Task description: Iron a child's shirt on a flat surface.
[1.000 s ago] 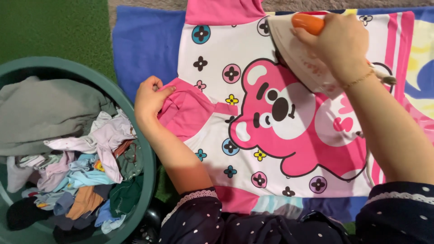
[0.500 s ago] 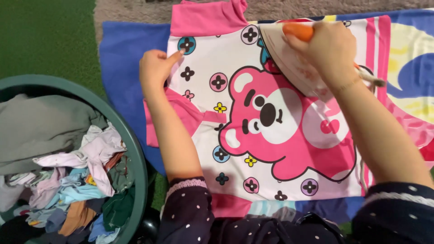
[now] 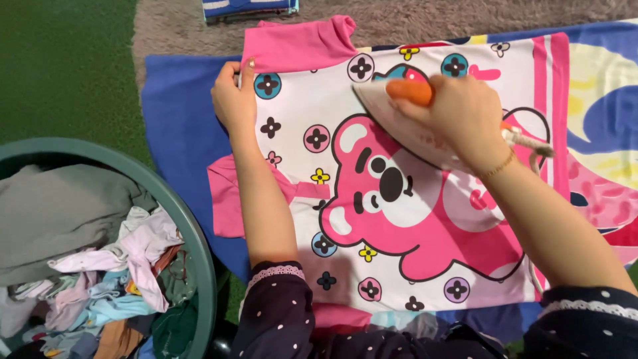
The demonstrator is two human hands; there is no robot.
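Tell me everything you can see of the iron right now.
The iron has a pale cream, wedge-shaped body, lightly marked with pink, and an orange handle on top. Its pointed nose aims toward the upper left. It sits flat on the white shirt, over the top of the pink bear print. The right hand grips the handle and covers the rear half. A pale braided cord leaves the back, past the wrist. The left hand pinches the shirt's edge, apart from the iron.

I see a white shirt with pink sleeves and a big pink bear print, lying flat, front up. The cream iron with an orange handle rests just above the bear's head.
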